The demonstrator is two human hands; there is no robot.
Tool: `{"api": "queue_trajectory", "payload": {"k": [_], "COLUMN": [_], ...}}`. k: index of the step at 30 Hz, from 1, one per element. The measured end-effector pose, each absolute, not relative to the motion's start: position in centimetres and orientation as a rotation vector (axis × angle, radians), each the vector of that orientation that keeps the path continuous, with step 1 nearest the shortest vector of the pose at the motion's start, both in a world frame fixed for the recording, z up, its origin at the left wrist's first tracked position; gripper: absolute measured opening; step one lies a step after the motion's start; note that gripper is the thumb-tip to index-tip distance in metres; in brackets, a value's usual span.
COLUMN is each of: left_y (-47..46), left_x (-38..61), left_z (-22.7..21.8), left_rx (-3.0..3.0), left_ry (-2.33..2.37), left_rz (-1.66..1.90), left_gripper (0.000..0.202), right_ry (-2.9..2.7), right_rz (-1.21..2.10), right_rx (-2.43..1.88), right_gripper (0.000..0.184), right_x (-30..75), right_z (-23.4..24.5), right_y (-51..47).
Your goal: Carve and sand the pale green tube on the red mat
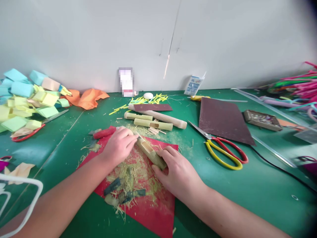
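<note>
My right hand (pixel 177 168) is wrapped round the near end of a bamboo tube (pixel 146 148) with a rectangular slot cut in its side. The tube lies slanted over a red sheet (pixel 158 211) strewn with shavings (pixel 131 172). At its far end, my left hand (pixel 119 143) is closed on a red-handled tool (pixel 104 133). The handle sticks out to the left, and a small grey tip meets the tube by the fingers; the tool's exact kind is mostly hidden. Dark bamboo offcuts (pixel 112 186) lie on the sheet below.
Behind are a slotted bamboo tube (pixel 163 126), another tube (pixel 133 115) and a wooden stick (pixel 170 119). Open scissors (pixel 223 145) and brown sandpaper (pixel 223 120) lie right. Paper pads (pixel 22 105) are piled left. A phone (pixel 125 82) leans on the wall.
</note>
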State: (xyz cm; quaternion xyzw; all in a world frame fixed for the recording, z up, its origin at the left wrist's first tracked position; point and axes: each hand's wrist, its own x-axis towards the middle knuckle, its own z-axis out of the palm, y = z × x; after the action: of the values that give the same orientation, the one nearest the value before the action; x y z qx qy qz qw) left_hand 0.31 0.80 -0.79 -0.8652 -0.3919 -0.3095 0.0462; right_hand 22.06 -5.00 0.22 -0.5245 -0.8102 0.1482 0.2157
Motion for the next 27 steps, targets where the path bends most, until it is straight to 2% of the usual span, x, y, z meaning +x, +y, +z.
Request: {"api": "queue_trajectory", "payload": {"k": [27], "left_y": [0.65], "left_x": [1.00], "left_z": [-0.41], "left_rx": [-2.699], "left_ry": [-1.105], "left_rz": [-0.971], "left_gripper": [0.017], "right_ry": [-2.247], "right_rz": [0.428], "right_rx": [-1.445], "right_gripper": [0.015], "right_x": [22.02], "right_z": [0.15], "right_y": [-5.07]}}
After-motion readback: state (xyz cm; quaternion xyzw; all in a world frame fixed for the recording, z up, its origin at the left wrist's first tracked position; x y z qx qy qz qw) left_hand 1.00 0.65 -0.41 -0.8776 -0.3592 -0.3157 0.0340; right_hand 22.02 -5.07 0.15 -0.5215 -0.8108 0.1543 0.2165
